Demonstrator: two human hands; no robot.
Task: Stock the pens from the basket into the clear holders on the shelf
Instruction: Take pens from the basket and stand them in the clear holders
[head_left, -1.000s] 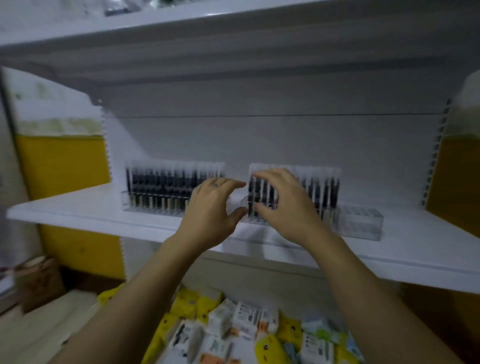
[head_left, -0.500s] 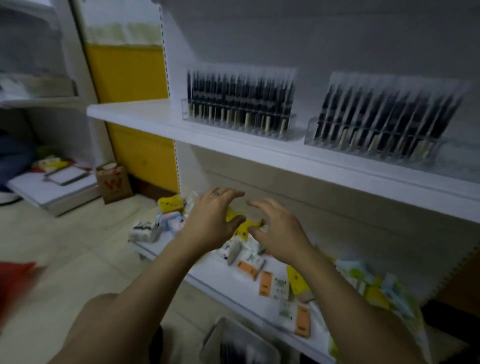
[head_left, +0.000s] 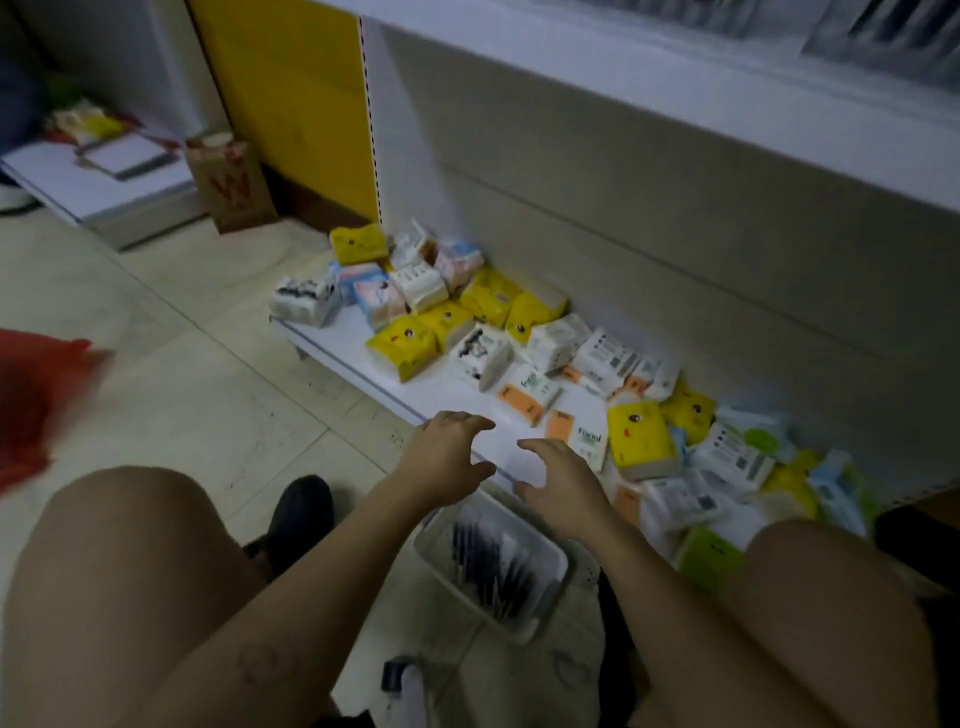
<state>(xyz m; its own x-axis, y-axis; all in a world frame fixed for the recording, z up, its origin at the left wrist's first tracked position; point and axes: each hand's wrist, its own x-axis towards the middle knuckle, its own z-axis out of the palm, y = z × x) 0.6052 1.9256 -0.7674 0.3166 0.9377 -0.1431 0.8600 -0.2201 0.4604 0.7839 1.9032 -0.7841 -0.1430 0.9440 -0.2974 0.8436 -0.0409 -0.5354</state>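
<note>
Head view: left hand (head_left: 442, 456), right hand (head_left: 563, 486) splayed, empty; pens (head_left: 488, 566) lengthwise in basket (head_left: 524, 626), ends blurred.

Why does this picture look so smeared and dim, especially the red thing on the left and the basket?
Head view: the indoor light is dim and flat, with no glare. The red thing at the left edge is streaked by motion blur. The basket and its pens are soft too, while the tissue packs look somewhat sharper.
</note>
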